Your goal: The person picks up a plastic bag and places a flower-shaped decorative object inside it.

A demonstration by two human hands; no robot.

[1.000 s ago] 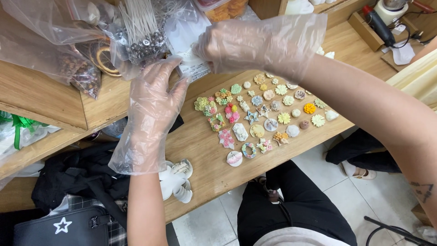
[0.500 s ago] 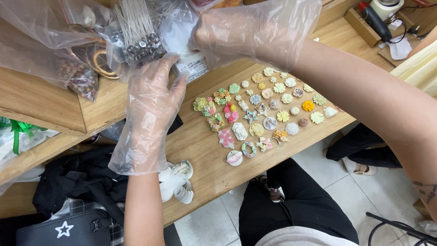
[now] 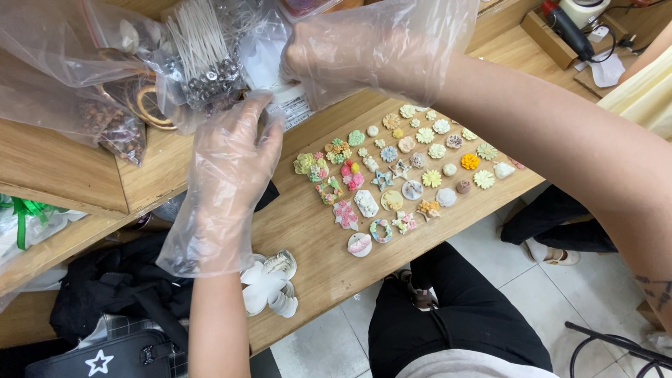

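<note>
Both my hands wear loose clear plastic gloves. My right hand [image 3: 357, 49] is closed on the right side of a clear plastic bag [image 3: 231, 49] that holds a bundle of white wicks with metal bases [image 3: 203, 59], over the wooden table's back. My left hand [image 3: 231, 168] reaches up from below with its fingers extended, and its fingertips touch the bag's lower edge beside a white label [image 3: 290, 105].
Rows of small coloured flower-shaped pieces [image 3: 399, 168] lie on the wooden table [image 3: 315, 238]. White flower-shaped moulds [image 3: 269, 287] sit at its front edge. More clear bags with brown items [image 3: 112, 119] lie at the left. A black bag [image 3: 105, 357] is below, a tool box [image 3: 560, 28] at the back right.
My left hand has risen until its fingertips meet the bag. My right hand has shifted left and closed on the bag's side. The pieces on the table have not moved.
</note>
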